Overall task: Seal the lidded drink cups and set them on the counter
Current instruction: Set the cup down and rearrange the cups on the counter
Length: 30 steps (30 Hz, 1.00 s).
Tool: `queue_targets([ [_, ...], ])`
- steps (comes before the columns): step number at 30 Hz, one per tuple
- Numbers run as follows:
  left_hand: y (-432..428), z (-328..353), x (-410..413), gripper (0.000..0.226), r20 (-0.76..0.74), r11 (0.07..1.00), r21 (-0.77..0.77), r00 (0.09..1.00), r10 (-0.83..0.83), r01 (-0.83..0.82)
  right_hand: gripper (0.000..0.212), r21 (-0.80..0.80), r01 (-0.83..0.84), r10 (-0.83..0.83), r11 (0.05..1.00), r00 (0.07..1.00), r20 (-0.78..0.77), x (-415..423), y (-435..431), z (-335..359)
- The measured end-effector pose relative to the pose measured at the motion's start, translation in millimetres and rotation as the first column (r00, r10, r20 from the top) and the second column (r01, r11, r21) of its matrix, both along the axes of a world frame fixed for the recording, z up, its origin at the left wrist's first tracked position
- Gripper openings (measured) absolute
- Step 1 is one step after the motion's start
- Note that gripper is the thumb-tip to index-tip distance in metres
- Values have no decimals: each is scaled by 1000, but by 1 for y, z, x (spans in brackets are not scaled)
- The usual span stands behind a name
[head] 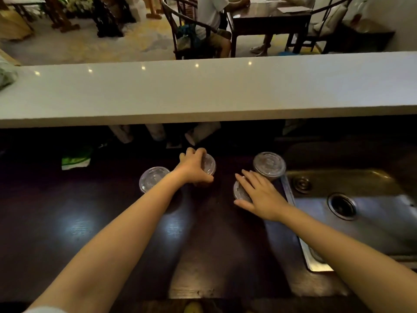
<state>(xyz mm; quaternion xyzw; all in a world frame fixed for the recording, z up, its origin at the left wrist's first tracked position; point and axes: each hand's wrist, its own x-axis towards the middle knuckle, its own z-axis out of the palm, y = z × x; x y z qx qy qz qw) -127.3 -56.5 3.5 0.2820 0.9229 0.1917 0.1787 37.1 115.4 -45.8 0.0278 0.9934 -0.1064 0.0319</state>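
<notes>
Several clear-lidded drink cups stand on the dark lower worktop (112, 222). My left hand (194, 168) is wrapped around the middle cup (208, 164), fingers over the lid's edge. My right hand (259, 194) lies flat with spread fingers on the lid of a nearer cup (239, 192), most of which it hides. A third cup (153, 178) stands free to the left of my left forearm. A fourth cup (269, 164) stands free beyond my right hand, by the sink. The white raised counter (203, 91) runs across above the cups.
A steel sink (361, 211) with a drain lies to the right, its rim close to the right-hand cups. A green and white packet (75, 160) lies at the back left under the counter, beside some dim items. Beyond the counter a person sits at a dark table (270, 19).
</notes>
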Motion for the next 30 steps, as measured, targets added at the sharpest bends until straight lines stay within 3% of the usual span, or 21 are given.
queue_targets([
  [13,10,-40,-2,93,-45,997,-23,996,78,-79,76,-51,35,-37,998,998,-52,4,-3,-2],
  [24,12,-37,1,104,-82,984,-177,997,6,-21,78,-107,71,-76,992,996,-42,30,-29,-3],
  [26,6,-33,12,95,-195,996,-94,981,-9,-10,79,-123,98,-103,988,994,-34,37,-38,-2],
  [28,-1,-30,33,74,-282,987,161,959,19,28,79,-150,122,-128,981,991,-30,46,-49,-3],
  [30,-8,-33,67,50,-236,892,452,967,98,20,76,-238,146,-159,960,986,-39,54,-59,-5],
])
